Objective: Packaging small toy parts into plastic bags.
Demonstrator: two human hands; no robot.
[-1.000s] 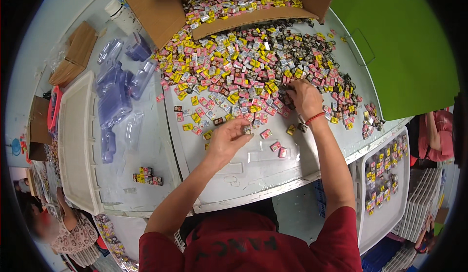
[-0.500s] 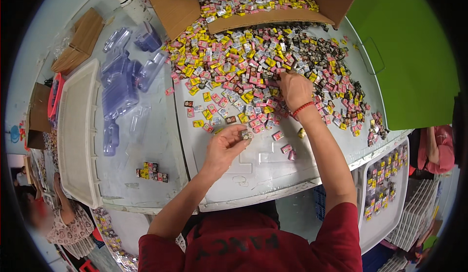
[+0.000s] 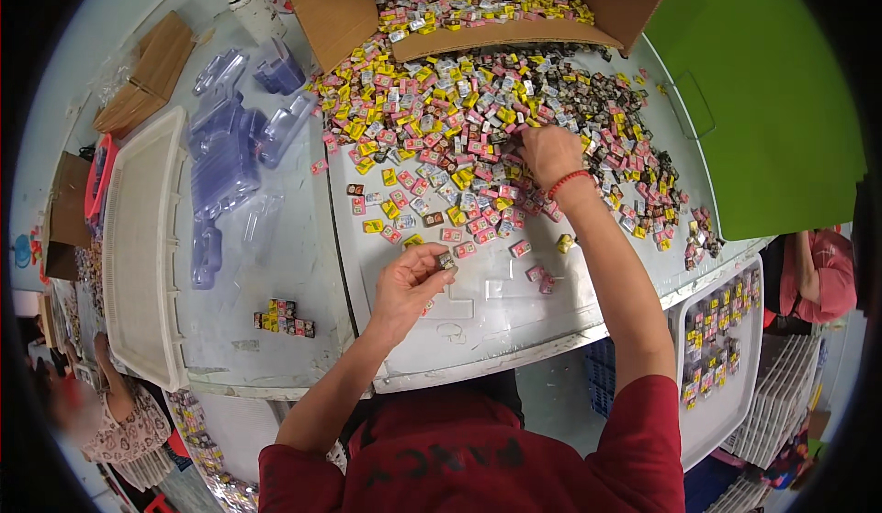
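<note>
My left hand [image 3: 404, 288] is closed, its thumb and fingers pinching a small dark-and-silver wrapped block [image 3: 446, 260] above the near part of the table. My right hand [image 3: 554, 157], with a red cord on its wrist, reaches into the large pile of small wrapped blocks [image 3: 478, 132] in pink, yellow, white and dark brown. Its fingers are curled together at the pile; what lies between them is hidden. Between the two hands a few loose pink blocks [image 3: 521, 248] lie on the pale tabletop [image 3: 478, 343].
Beyond the pile an open cardboard box [image 3: 501, 38] spills more blocks. Left of me are a small cluster of blocks [image 3: 284, 318], clear purplish plastic trays [image 3: 225, 159] and a white crate [image 3: 142, 256]. A tray of grouped blocks [image 3: 721, 348] stands at right. Other people are at both sides.
My left hand has drawn a little left and toward me, still pinching its dark block. My right hand has shifted slightly left and away from me at the pile.
</note>
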